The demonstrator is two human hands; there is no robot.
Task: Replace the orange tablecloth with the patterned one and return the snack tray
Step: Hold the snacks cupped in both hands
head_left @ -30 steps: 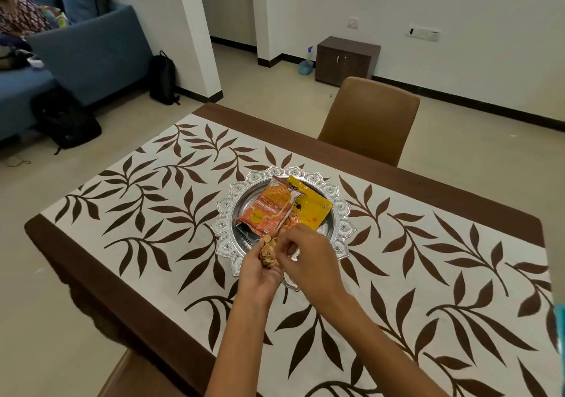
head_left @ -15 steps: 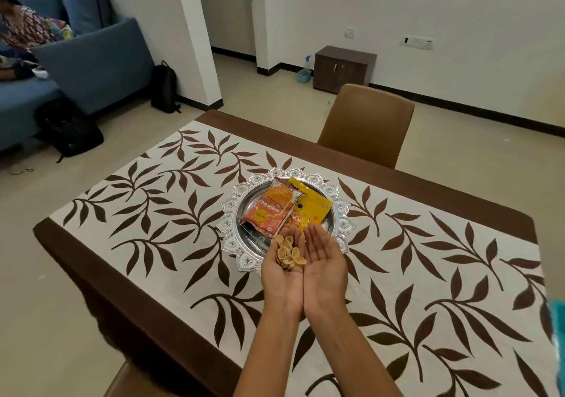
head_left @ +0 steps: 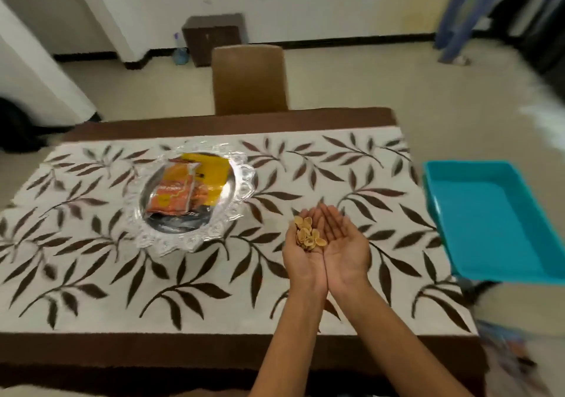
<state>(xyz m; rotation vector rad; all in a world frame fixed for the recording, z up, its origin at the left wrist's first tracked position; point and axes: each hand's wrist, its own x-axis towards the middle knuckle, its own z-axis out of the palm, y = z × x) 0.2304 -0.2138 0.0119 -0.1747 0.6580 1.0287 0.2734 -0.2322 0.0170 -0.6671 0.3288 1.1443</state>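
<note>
The patterned tablecloth [head_left: 91,274], cream with brown leaves and a brown border, covers the table. On it at centre left sits the silver snack tray [head_left: 244,179] holding an orange packet [head_left: 172,192] and a yellow packet [head_left: 214,176]. My left hand [head_left: 304,250] and my right hand [head_left: 344,240] are cupped side by side, palms up, over the cloth to the right of the tray. Several small yellow shell-shaped snack pieces [head_left: 307,233] lie in my left palm. The right palm holds nothing.
A turquoise plastic tray [head_left: 489,222] sits at the table's right end, overhanging the edge. A brown chair [head_left: 249,79] stands at the far side. A dark cabinet [head_left: 214,36] is against the back wall. The frame is motion-blurred.
My cupped hands with the snack pieces have moved away from the silver tray toward the right. My view has swung right, bringing the turquoise tray into sight.
</note>
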